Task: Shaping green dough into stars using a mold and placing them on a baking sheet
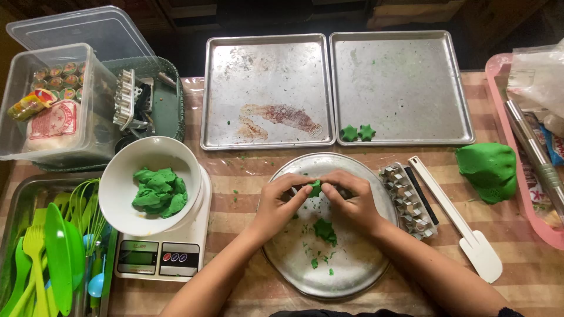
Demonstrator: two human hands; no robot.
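Hidden or unclear: my fingers are covering most of the small piece of green dough (315, 188), so I cannot tell its shape; the dark object under my right fingertips is unreadable. The utensil tray (17, 199) at 8 o'clock and the pink tray (499, 105) at 3 o'clock are running off the frame edges.

Hands: my left hand (276, 205) and right hand (354, 202) are meeting at the centre, fingers curled and pinching that dough piece from both sides, just above the round metal plate (352, 276). A second green lump (325, 230) is lying on the plate at 6 o'clock of my hands, with crumbs scattered around it.

Surface: I am looking down at a striped table covering (235, 188). A white bowl of green dough scraps (158, 191) is sitting on a kitchen scale (158, 257) at 9 o'clock. A strip of metal cutters (406, 199) and a white spatula (458, 220) are lying just beside the plate at 3 o'clock, a large green dough ball (489, 170) farther out. Two baking trays, the left baking tray (264, 58) and the right baking tray (405, 76), are resting at 12 o'clock, two green star shapes (358, 133) on the right one. A clear plastic box (53, 105) is standing at 10 o'clock.
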